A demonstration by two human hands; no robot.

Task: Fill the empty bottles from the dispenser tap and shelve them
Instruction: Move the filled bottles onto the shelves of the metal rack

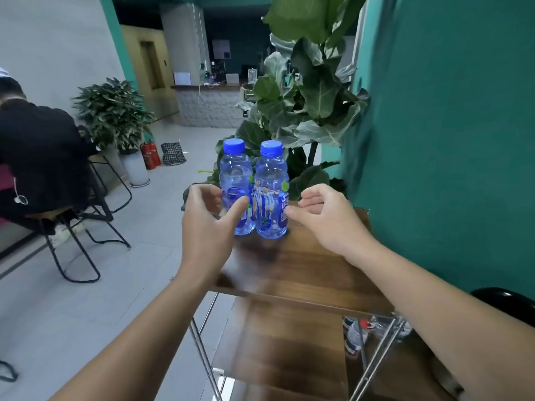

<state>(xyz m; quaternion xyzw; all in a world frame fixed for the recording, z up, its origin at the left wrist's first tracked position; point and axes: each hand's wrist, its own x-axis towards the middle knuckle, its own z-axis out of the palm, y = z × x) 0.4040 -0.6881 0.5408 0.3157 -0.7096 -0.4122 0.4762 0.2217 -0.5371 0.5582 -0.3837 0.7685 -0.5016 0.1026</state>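
Bottles: two blue-capped ones, left bottle (235,186) and right bottle (271,192), stand upright and touching at the far end of the wooden shelf top (304,264), centre frame. My left hand (207,224) sits curled loosely just beside the left bottle, grasping nothing; right hand (327,221) likewise released beside the right one. I read this as either reaching or letting go, can't tell which. If grasping: I wrap each at mid-label and lift straight up so they don't knock together. Fill level is hard to judge through the blue plastic. No dispenser tap in view. Lower shelf items, lower right, are blurred.
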